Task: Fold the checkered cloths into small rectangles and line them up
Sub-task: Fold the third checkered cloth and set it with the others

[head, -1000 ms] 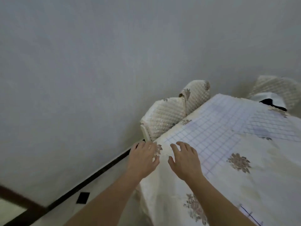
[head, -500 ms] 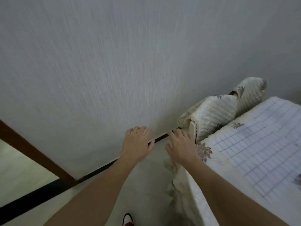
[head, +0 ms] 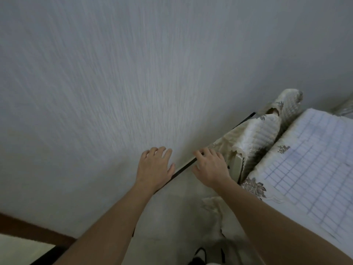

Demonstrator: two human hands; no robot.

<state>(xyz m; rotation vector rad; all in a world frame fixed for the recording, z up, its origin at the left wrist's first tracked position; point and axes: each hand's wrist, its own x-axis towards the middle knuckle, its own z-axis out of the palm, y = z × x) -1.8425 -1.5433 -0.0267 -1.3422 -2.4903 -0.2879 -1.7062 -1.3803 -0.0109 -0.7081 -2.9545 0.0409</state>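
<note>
On your far left, a brown door frame (head: pixel 28 226) cuts across the near corner. From there the textured grey wall (head: pixel 133 83) fills the view. A black skirting strip (head: pixel 184 168) marks where it meets the pale floor (head: pixel 172 217).

Your left hand (head: pixel 154 167) hangs in front of the wall, palm down, fingers loosely spread, holding nothing. Your right hand (head: pixel 211 169) is just beside it with the same relaxed spread, also holding nothing. It is above the floor, short of the table's left edge. Both hands are over the strip of open floor between wall and table.

A chair in a quilted cover (head: pixel 256 138) stands to the right of your right hand, between wall and table, closing off the far end of that strip. The table (head: pixel 254 186), under a floral tablecloth, is on the right, and its near-left corner drapes toward the floor.

The checkered cloth (head: pixel 309 165) lies spread flat on the table, well apart from both hands. Its left edge runs near to far, roughly parallel to the table edge and set in from it. The cloth runs out of view on the right, so you cannot tell its long axis.
</note>
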